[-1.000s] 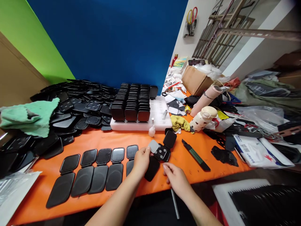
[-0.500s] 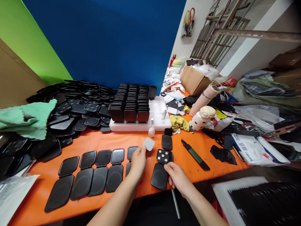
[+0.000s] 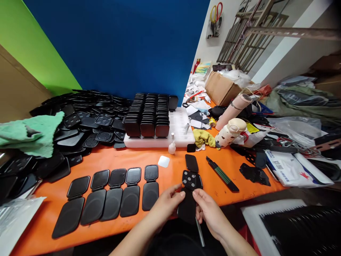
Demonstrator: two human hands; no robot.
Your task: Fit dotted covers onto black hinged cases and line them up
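Head cam: both hands pinch the same black hinged case (image 3: 189, 192) at the near edge of the orange table (image 3: 170, 156), left hand (image 3: 167, 203) on its left side, right hand (image 3: 209, 210) on its right. A small white pad (image 3: 163, 161) lies loose just behind it, and five open cases (image 3: 112, 195) sit in a row to the left.

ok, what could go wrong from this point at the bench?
1. Both hands, left hand and right hand, pinch the black hinged part at the orange table's front edge; a slip could drop it off the bench.
2. The white pad lies loose and apart from the hands; a sleeve or arm could sweep it away.
3. The row of opened black cases sits just beside the left forearm; a nudge might knock them out of line.
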